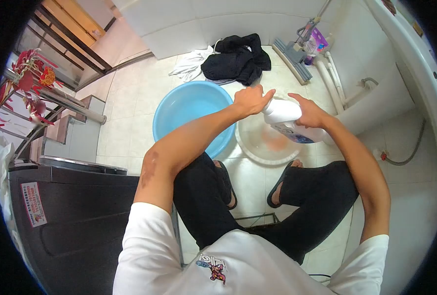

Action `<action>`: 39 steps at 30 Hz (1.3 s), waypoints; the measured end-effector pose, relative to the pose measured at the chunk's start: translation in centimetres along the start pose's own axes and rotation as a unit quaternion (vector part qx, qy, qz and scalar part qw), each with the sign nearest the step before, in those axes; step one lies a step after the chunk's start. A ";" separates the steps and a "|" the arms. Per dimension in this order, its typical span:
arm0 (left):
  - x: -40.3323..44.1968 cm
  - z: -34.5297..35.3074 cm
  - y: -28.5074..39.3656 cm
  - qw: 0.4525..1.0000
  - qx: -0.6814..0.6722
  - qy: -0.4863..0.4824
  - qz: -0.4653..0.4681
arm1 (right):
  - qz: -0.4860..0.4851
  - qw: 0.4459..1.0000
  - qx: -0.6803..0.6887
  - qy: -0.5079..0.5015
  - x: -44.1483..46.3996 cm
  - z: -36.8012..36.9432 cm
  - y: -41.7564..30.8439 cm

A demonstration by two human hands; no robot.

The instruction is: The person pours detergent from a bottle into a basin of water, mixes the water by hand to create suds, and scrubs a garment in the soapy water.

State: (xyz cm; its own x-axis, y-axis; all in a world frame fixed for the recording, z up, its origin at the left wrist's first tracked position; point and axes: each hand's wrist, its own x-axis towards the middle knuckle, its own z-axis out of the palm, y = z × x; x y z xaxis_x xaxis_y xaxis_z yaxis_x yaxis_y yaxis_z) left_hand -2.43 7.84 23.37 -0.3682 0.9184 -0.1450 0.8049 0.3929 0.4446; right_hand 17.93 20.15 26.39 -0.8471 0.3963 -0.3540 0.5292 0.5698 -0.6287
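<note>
My right hand (311,111) is closed around the upper part of a white detergent bottle (283,112) with a dark blue and purple label. The bottle lies tilted over a pale round basin (258,147), where a pinkish-orange patch shows. Close against the bottle's narrower end is my left hand (251,101), its fingers curled and its thumb toward the bottle. What those fingers hold, if anything, is hidden. Under my left forearm stands a large light-blue basin (184,105), partly covered by the arm.
Behind the basins lie black clothes (238,61) and a white cloth (193,64). A flat mop (293,59) and a purple package (317,43) stand by white pipes (330,81). To my left is a dark cabinet (81,216). A hose (410,160) hangs at right.
</note>
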 end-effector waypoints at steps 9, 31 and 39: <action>0.1 0.1 -0.4 0.999 0.031 -0.012 -0.014 | -0.032 0.999 -0.033 0.027 0.0 -0.2 0.1; 0.3 0.6 -0.3 0.998 -0.032 0.039 0.045 | 0.009 1.000 0.000 0.013 -0.3 -0.4 0.4; 0.6 0.3 -0.2 0.990 -0.042 0.074 0.109 | 0.022 0.999 0.024 0.005 -0.4 -0.3 0.8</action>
State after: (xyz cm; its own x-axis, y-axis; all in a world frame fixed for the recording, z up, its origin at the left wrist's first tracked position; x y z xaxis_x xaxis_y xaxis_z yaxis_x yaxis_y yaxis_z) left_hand -2.69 8.37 22.91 -0.2593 0.9615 0.0916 0.8333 0.1748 0.5246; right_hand 18.69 20.64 26.26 -0.8228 0.4277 -0.3743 0.5624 0.5174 -0.6449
